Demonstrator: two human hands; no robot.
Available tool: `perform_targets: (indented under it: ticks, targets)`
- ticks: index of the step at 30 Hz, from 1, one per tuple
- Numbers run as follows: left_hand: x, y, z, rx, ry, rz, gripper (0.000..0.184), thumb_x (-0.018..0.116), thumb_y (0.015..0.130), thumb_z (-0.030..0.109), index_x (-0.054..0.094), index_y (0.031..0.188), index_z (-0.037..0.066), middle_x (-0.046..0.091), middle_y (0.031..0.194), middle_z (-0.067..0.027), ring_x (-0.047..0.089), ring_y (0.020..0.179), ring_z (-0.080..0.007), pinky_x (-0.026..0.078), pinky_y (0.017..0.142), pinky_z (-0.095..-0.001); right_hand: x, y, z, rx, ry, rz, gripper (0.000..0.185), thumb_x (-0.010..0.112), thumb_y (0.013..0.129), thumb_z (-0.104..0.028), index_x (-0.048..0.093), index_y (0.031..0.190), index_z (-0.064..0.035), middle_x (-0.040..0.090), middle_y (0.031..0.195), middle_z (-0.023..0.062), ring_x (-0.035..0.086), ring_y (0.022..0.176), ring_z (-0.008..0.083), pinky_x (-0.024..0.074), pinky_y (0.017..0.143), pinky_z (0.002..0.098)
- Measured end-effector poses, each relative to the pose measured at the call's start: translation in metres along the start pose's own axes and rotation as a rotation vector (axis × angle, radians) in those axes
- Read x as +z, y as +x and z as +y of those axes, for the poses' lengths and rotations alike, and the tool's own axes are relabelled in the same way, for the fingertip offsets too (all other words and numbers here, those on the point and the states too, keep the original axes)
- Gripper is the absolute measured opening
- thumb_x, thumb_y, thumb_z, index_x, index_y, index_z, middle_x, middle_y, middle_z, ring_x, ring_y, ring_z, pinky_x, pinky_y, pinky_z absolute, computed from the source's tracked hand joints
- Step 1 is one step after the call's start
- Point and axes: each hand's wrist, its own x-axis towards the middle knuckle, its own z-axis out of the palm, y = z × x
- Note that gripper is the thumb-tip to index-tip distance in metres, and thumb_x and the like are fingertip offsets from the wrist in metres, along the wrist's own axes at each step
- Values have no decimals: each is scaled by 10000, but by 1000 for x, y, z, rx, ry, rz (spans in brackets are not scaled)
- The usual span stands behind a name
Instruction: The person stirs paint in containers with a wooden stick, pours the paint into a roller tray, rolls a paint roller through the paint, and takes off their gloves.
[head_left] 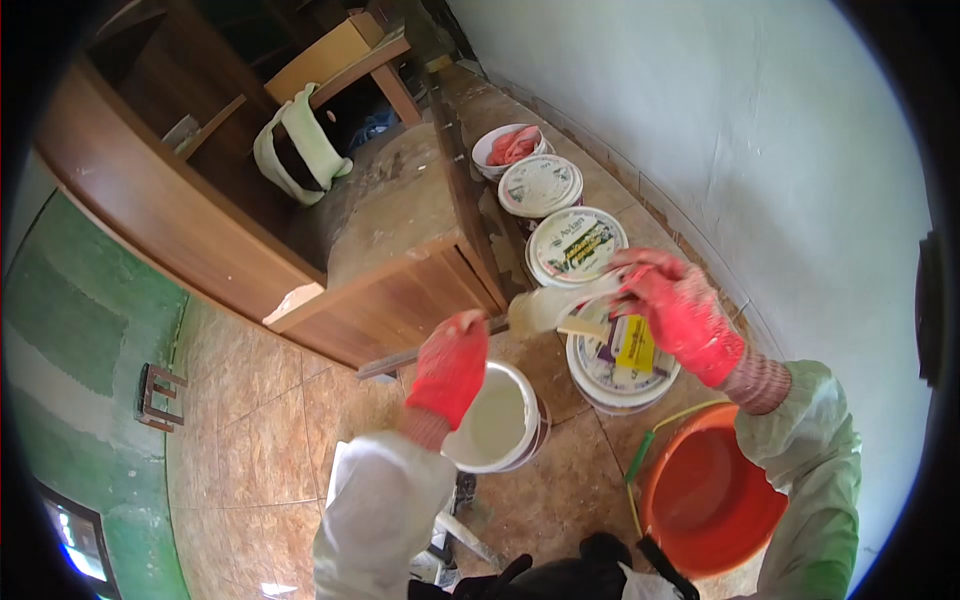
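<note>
My right hand (680, 315), in a red glove, grips the pale handle of a paintbrush (540, 310). The brush's bristles point left, above the floor between the buckets. My left hand (450, 365), also red-gloved, is closed beside the rim of an open white bucket (496, 425); whether anything is in its fingers is hidden. Pale paint shows inside that bucket. Below my right hand stands a lidded paint bucket (600, 375) with a yellow label. A short light-coloured stick (582, 328) shows over its lid, partly behind the brush.
Two more lidded buckets (576, 245) (540, 185) and one holding pink cloth (512, 147) line the wall (780, 180). An orange basin (715, 490) stands at lower right. Wooden furniture (400, 300) fills the upper left. A small wooden stool (160, 397) is by the green wall (80, 330).
</note>
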Motion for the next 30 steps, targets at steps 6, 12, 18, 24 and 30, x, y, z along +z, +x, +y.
perform_targets:
  ticks: [6, 12, 18, 24, 30]
  targets:
    - [116, 160, 5, -248, -372, -123, 244, 498, 872, 264, 621, 832, 58, 662, 855, -173, 634, 840, -357, 479, 722, -471, -73, 64, -5, -131, 126, 287, 296, 576, 929, -143, 578, 1166, 33, 637, 1029, 102, 653, 820, 175, 562, 720, 274]
    - [200, 267, -34, -522, -489, 90, 395, 527, 858, 371, 655, 872, -2, 667, 825, -234, 650, 855, -380, 495, 765, -439, -116, 132, 44, -241, 238, 352, 285, 573, 923, -130, 580, 1154, 36, 622, 1060, 108, 638, 855, 187, 573, 729, 306]
    - [193, 294, -32, -962, -995, -26, 413, 606, 868, 393, 649, 837, -16, 631, 646, -148, 624, 562, -285, 497, 539, -417, -124, 175, 74, -247, 284, 478, 292, 576, 914, -132, 584, 1158, 28, 625, 1057, 109, 638, 851, 183, 572, 726, 297]
    - [171, 277, -19, -1029, -1322, -34, 203, 679, 884, 203, 574, 965, 49, 595, 761, -58, 533, 532, -156, 483, 461, -273, -125, 197, 75, -285, 237, 540, 284, 583, 913, -136, 593, 1146, 26, 634, 1009, 112, 646, 830, 181, 572, 742, 279]
    - [157, 284, -27, -874, -1577, 370, 180, 672, 886, 145, 548, 907, 16, 520, 773, -64, 549, 611, -162, 531, 539, -220, -122, 222, 67, -288, 210, 598, 274, 592, 914, -139, 604, 1134, 23, 634, 965, 111, 647, 801, 173, 568, 714, 258]
